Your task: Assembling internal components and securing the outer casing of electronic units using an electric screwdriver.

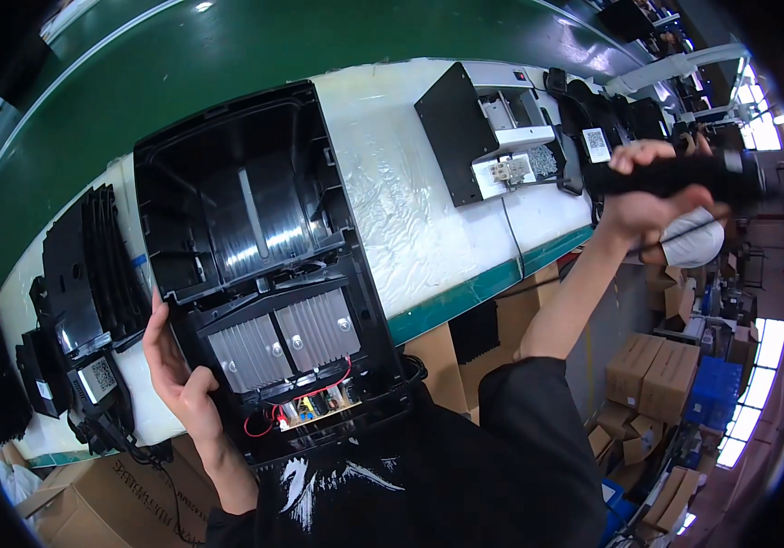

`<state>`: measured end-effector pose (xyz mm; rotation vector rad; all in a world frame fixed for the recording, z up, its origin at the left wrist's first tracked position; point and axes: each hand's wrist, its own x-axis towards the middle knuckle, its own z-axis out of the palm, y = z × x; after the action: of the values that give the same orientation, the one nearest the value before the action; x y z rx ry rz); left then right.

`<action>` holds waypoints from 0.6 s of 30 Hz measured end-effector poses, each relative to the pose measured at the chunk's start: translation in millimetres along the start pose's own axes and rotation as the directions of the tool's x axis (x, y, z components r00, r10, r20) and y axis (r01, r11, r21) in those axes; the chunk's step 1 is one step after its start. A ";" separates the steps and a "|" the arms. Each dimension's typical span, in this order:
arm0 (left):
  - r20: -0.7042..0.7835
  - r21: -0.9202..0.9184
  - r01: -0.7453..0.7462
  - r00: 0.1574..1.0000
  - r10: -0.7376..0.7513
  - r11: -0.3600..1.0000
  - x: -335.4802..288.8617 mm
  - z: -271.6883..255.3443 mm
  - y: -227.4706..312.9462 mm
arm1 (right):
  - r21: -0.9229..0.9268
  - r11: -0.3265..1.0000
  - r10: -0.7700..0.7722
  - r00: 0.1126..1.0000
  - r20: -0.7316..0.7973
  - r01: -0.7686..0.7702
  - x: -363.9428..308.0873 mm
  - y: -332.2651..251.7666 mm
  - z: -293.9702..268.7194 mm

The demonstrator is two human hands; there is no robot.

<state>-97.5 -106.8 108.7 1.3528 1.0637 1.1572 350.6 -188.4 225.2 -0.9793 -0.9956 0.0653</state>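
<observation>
An open black plastic housing point(218, 173) lies in front of me on the bench. Two finned metal heat sinks point(317, 327) sit in its near half, and a small circuit board point(323, 413) with red wires is closest to my body. My left hand point(182, 379) grips the housing's left edge, thumb bent over the rim. Out to the right, my right hand point(643, 208) is wrapped round a black cylindrical electric screwdriver point(684, 175), raised above the bench's right end. Motion blurs the screwdriver, and its tip cannot be made out.
A screw feeder point(527, 137) stands beside a black panel point(456, 128), with small metal parts point(508, 171) next to it. Stacked black panels point(81, 265) and cabled units point(99, 384) lie left. Cardboard boxes point(647, 370) stand on the floor; another person point(693, 239) is at far right.
</observation>
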 end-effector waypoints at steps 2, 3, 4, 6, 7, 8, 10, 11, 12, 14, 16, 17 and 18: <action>0.027 0.020 0.005 1.000 -0.006 1.000 1.7 3.8 0.0 | -0.041 0.996 0.069 0.993 -0.100 -0.074 17.6 1.8 9.3; 0.000 0.033 -0.001 1.000 0.001 0.999 -0.5 0.8 -1.0 | -0.040 0.993 0.112 0.992 -0.061 -0.114 25.6 21.5 12.1; -0.006 0.013 -0.008 1.000 0.008 1.000 -0.9 0.1 -2.9 | -0.074 0.988 0.131 0.991 -0.023 -0.133 38.8 27.6 13.5; -0.030 0.006 0.015 0.999 -0.015 1.000 -1.6 -0.1 -0.7 | -0.301 0.953 0.012 0.997 -0.072 -0.034 49.3 36.4 36.2; -0.029 0.003 0.009 1.000 -0.009 1.000 -2.0 -0.6 -0.4 | -0.312 0.948 0.043 0.996 -0.072 -0.063 54.8 39.3 42.0; -0.037 0.007 0.005 0.999 -0.004 1.000 -2.5 -2.0 0.5 | -0.314 0.944 0.079 0.994 -0.069 -0.097 57.3 41.3 49.3; -0.029 -0.062 0.010 1.000 -0.012 0.998 -2.1 2.0 0.8 | -0.366 0.931 -0.018 1.000 -0.024 0.008 56.8 38.6 62.8; -0.028 -0.044 0.008 1.000 -0.009 0.999 -2.4 0.9 0.3 | -0.355 0.935 0.016 1.000 -0.009 -0.018 59.1 40.6 58.6; -0.029 -0.026 0.005 1.000 -0.005 1.000 -1.6 0.8 -0.1 | -0.361 0.933 0.003 1.000 -0.010 -0.007 59.1 38.1 53.1; -0.024 -0.085 0.015 1.000 -0.017 0.996 -0.3 4.5 1.9 | -0.371 0.926 0.058 0.998 -0.034 -0.067 57.7 33.3 48.2; 0.001 -0.045 -0.001 1.000 0.001 0.999 0.2 3.0 4.0 | -0.410 0.905 0.086 0.993 -0.077 -0.110 39.5 31.8 45.9; 0.009 -0.034 -0.021 1.000 0.021 0.999 0.0 2.2 5.0 | -0.408 0.904 0.101 0.990 -0.099 -0.133 27.3 28.8 47.6; -0.003 -0.043 -0.031 1.000 0.031 0.999 1.2 6.3 7.5 | -0.407 0.901 0.110 0.987 -0.117 -0.149 18.3 22.0 49.3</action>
<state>-91.1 -107.2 116.2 1.3389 1.0166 1.1980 333.4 -134.4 230.3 -1.4274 -0.8740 -0.0845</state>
